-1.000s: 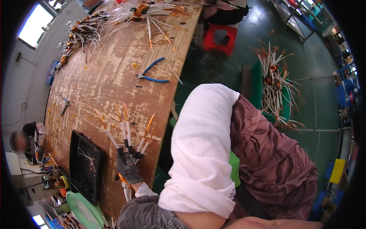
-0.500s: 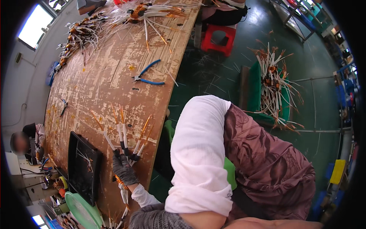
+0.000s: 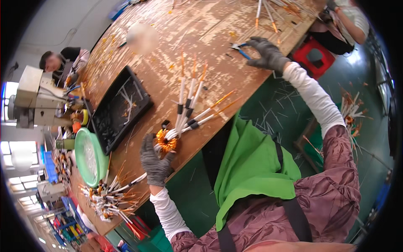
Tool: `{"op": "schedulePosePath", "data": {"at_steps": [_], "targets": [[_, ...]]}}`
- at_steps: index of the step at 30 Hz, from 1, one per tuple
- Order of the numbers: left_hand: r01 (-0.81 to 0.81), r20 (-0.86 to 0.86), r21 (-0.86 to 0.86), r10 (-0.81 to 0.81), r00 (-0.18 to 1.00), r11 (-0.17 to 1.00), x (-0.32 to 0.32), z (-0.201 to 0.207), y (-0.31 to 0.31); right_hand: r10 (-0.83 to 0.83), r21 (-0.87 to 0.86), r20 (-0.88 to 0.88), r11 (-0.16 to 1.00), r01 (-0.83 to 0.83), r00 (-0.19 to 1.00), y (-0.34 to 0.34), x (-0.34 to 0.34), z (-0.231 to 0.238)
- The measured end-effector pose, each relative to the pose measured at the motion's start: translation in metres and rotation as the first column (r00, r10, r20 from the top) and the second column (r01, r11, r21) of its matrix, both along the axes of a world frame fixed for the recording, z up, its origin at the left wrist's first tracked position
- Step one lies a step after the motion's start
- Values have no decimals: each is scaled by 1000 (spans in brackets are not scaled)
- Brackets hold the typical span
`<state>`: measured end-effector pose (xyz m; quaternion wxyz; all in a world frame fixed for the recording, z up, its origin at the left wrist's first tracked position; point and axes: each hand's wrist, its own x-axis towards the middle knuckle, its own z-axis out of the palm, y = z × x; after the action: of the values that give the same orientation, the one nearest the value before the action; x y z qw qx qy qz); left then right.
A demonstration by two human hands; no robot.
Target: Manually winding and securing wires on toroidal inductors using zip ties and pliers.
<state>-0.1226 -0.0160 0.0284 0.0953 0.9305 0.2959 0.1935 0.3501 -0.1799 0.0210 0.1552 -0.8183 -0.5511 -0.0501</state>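
My left hand [image 3: 156,164], in a grey knitted glove, is at the table's near edge. Its thumb and fingers bend around the lower side of an orange copper-wire coil [image 3: 166,141]. White-sleeved leads [image 3: 191,94] with bare copper ends and black bands fan out from this coil across the wood. Farther right, my right hand [image 3: 268,54], gloved the same way, reaches over the tabletop with thumb and fingers apart. They come up to the spread blue handles of small cutting pliers [image 3: 240,49], partly covering the handle ends.
A black tray [image 3: 110,113] with wire scraps lies left of the coil, beside a green basin [image 3: 90,157]. Several coils with white leads [image 3: 111,195] are heaped at the lower left. Co-workers sit at the far left and upper right, near a red stool [image 3: 312,56].
The view has swung left. My right arm has stretched out from low in the picture to the blue pliers. My left hand has shifted from the leads down to the coil.
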Motion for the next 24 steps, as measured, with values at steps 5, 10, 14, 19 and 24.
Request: {"op": "schedulePosePath", "data": {"at_steps": [5, 10, 14, 19, 24], "targets": [[-91, -102, 74, 99, 990, 993, -20, -7, -12, 33, 28, -72, 999, -31, 997, 21, -20, -9], [-147, -160, -7, 145, 976, 989, 15, -14, -27, 226, 252, -134, 949, -187, 965, 30, -68, 18], [-187, -172, 9, 186, 967, 982, 22, -23, -34, 382, 410, -274, 877, -252, 883, 51, -121, 36], [-248, -212, -12, 240, 947, 969, 39, -12, -42, 321, 310, -745, 943, -122, 585, 64, -149, 2], [-288, -209, -6, 280, 937, 958, 38, -19, -43, 117, 117, -958, 993, -13, 261, 76, -173, 12]]}}
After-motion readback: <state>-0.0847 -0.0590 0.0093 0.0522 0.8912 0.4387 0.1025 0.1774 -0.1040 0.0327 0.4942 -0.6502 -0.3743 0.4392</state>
